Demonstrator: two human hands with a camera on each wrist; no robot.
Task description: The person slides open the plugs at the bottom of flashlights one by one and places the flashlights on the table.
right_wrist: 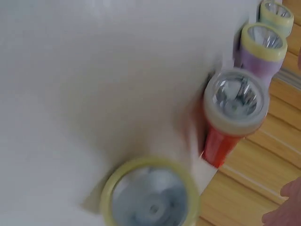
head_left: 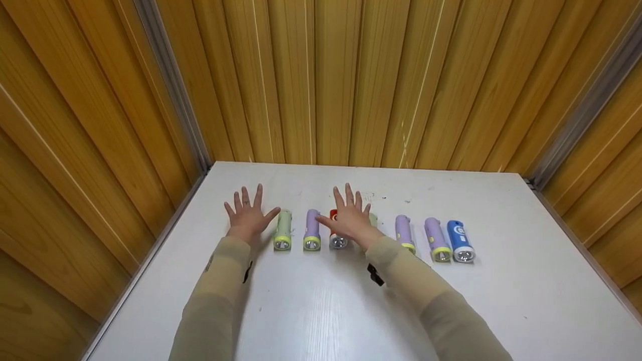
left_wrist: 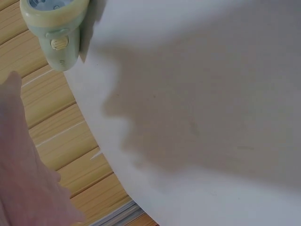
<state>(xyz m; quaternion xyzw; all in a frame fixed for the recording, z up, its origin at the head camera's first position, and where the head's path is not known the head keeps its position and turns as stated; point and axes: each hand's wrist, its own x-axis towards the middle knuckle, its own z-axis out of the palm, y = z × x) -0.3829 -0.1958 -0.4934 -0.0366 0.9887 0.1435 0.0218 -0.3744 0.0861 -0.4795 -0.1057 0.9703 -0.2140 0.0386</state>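
Flashlights lie in a row across the white table, lens ends toward me. My left hand is spread flat-fingered at the row's left end, its thumb tip close beside a light green flashlight. Fingers spread wide, my right hand hovers over a red flashlight and partly covers a second green one. Its thumb points toward a purple flashlight. Neither hand holds anything. In the right wrist view, the red flashlight shows a whitish rim, and a yellow-rimmed flashlight is nearest.
Right of my hands lie two more purple flashlights and a blue one with a white rim. Wood-look panels wall the table at the back and both sides, with grey metal posts at the corners.
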